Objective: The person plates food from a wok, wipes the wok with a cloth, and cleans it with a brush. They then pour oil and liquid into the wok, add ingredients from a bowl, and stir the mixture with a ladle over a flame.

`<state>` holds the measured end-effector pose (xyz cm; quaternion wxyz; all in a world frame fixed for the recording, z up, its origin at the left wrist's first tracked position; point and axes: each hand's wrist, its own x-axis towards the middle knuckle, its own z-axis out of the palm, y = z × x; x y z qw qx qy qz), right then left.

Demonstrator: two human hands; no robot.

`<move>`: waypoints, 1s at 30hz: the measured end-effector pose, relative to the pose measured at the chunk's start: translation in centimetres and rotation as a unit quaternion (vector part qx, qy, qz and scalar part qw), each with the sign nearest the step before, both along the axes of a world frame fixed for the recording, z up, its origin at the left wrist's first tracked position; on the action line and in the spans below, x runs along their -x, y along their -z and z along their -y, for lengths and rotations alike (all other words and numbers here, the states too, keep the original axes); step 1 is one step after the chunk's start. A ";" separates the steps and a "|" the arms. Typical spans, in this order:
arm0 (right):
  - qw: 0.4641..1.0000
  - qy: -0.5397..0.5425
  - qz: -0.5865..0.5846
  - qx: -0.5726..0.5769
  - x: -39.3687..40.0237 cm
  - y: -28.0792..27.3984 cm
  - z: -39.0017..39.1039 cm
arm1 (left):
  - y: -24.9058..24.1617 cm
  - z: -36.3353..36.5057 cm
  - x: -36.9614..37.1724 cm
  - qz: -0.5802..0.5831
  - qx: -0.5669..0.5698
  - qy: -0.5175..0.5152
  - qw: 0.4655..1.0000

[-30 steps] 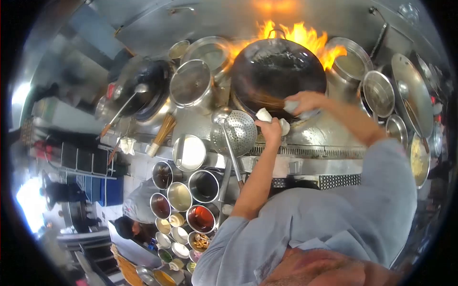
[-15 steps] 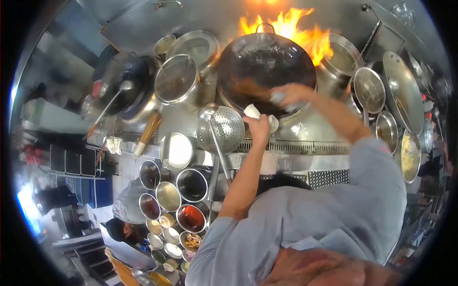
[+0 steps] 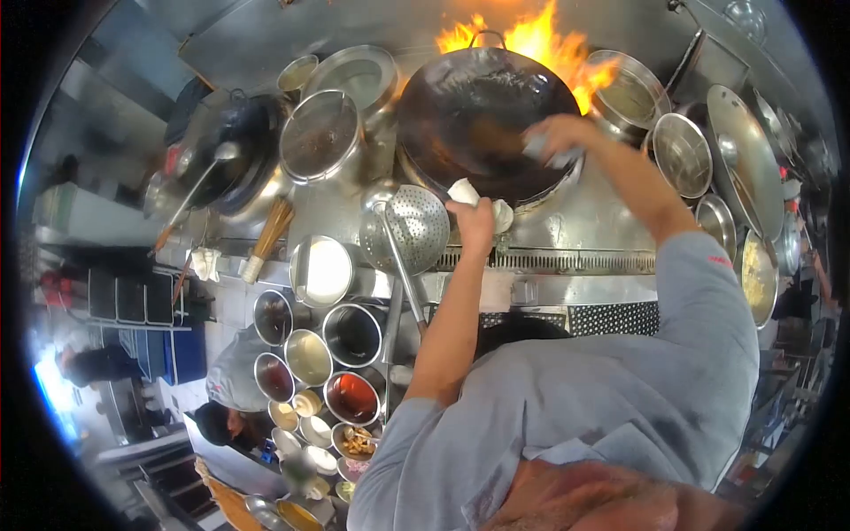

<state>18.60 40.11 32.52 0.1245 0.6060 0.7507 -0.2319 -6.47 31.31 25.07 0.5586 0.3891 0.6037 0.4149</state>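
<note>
A large dark wok (image 3: 478, 106) sits tilted on the burner, with flames (image 3: 553, 49) rising behind its far right rim. My left hand (image 3: 475, 221) is wrapped round a white folded cloth (image 3: 462, 190) at the wok's near edge. Over the right side of the wok, my right hand (image 3: 565, 137) grips a whitish handle or cloth, blurred by motion. A brown smear, perhaps the bristles of a brush, shows inside the wok to the left of that hand.
Left of the wok stand a pot with a strainer (image 3: 320, 137) and a second wok (image 3: 221, 159). A perforated ladle (image 3: 416, 228) lies nearer, beside sauce pots (image 3: 352, 334). Another person (image 3: 239, 376) is at lower left. Strainers (image 3: 682, 155) and pans stand right.
My right hand has moved right and up over the wok, and the brown smear has shifted right with it. My left hand still holds the cloth at the near edge. The whole view has shifted slightly.
</note>
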 end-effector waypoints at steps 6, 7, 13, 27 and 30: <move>0.978 0.089 0.070 -0.176 -2.0 0.3 -0.8 | 0.7 0.0 -0.2 -0.029 0.011 0.003 1.000; 0.995 0.051 0.081 -0.033 -0.1 4.1 -1.4 | 0.8 -0.2 -0.4 -0.005 0.020 0.005 1.000; 0.991 0.005 0.103 0.081 -1.2 -2.9 4.7 | 3.9 -1.4 0.1 0.047 0.003 0.020 0.999; 0.814 0.549 0.046 -0.184 0.8 14.2 34.0 | 4.9 9.4 8.1 0.426 0.212 0.167 0.863; 0.858 0.497 -0.009 -0.128 -0.4 14.7 35.7 | -0.7 13.1 0.0 0.534 0.253 0.312 0.744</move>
